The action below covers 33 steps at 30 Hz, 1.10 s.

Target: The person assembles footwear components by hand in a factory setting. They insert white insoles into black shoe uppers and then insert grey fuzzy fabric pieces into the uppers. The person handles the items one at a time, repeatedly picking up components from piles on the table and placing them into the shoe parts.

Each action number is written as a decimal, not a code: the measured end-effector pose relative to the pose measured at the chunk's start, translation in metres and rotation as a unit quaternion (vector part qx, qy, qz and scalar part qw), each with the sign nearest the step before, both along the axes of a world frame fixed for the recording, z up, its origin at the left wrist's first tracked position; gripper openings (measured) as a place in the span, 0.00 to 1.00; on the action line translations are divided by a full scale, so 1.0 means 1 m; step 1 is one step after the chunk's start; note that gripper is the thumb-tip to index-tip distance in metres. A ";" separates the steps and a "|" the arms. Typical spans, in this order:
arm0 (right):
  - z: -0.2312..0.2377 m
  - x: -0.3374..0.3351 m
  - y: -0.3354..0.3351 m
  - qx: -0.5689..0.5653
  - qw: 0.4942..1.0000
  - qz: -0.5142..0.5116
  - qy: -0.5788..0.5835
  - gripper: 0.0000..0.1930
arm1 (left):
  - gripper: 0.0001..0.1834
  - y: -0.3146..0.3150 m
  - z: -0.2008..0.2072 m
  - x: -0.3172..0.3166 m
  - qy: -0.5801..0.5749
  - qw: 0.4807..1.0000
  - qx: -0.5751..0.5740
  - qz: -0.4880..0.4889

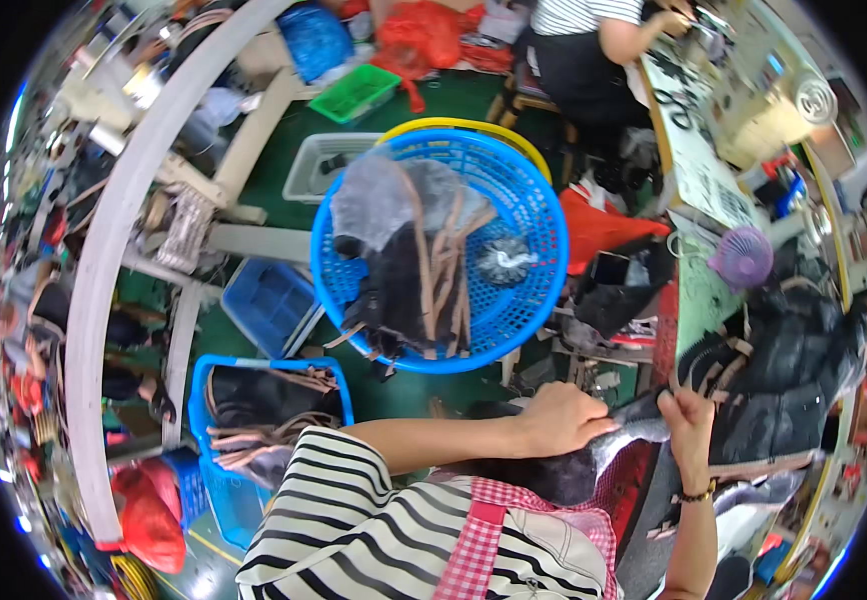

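My left hand (566, 420) is closed, its fingers curled over a piece of dark material with a fuzzy grey side (639, 412). My right hand (689, 418), with a bracelet at the wrist, pinches the same piece farther right. Between them the material is stretched out, and its lower part hangs over my lap. Beside my right hand, black pieces with tan edging (774, 390) lie heaped on the worktable (689, 290). What lies under my left fingers is hidden.
Ahead stands a round blue basket (554, 250) with black pieces, tan strips and a clear bag. A blue bin (200, 400) with similar pieces is at left. A purple fan (744, 257) and sewing machine (774, 110) stand right. A co-worker (584, 60) sits beyond.
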State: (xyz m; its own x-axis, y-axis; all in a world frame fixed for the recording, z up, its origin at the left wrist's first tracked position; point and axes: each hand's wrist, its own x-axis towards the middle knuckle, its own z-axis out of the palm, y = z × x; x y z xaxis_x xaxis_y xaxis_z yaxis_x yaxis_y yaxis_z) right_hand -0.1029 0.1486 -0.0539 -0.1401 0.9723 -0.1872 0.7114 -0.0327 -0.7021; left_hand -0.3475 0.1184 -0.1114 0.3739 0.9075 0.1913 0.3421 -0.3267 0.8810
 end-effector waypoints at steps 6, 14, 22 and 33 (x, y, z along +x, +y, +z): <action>0.026 0.002 0.008 0.128 0.978 -0.079 0.143 0.12 | 0.09 0.046 0.027 -0.082 -0.097 0.975 -0.024 0.198; -0.022 0.029 -0.032 0.250 0.961 0.011 -0.119 0.11 | 0.29 0.128 -0.107 -0.285 0.000 0.826 0.065 0.559; -0.053 0.019 -0.046 0.250 0.930 0.071 -0.261 0.17 | 0.23 0.130 -0.153 -0.225 0.311 0.742 0.238 0.545; -0.049 0.017 -0.035 0.243 0.929 0.071 -0.270 0.15 | 0.07 0.283 -0.141 0.085 0.168 0.972 0.145 0.079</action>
